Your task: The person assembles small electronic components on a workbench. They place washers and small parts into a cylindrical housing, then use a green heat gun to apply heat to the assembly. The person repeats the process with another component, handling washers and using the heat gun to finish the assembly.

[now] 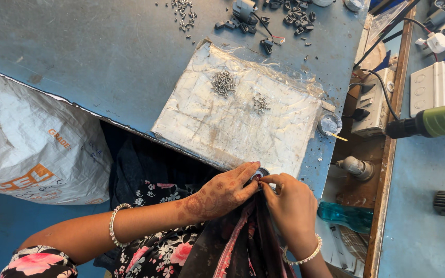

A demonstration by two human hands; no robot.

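Observation:
My left hand [221,193] and my right hand [290,202] meet over my lap at the near edge of the blue table [104,67]. Together their fingertips pinch a small round grey part [260,174] with a spot of red on it; most of it is hidden by the fingers. Just beyond the hands lies a white taped pad [233,128] carrying two small heaps of metal screws [223,83], the smaller screw heap [260,104] to the right. Both wrists wear bead bracelets.
A white woven sack [27,149] lies at the left. Black plastic parts [279,18] and loose screws [184,13] are scattered at the far edge. A green-handled power tool [433,122], a grey switch box [372,103], a small round container [329,124] and a teal bottle [343,215] stand at the right.

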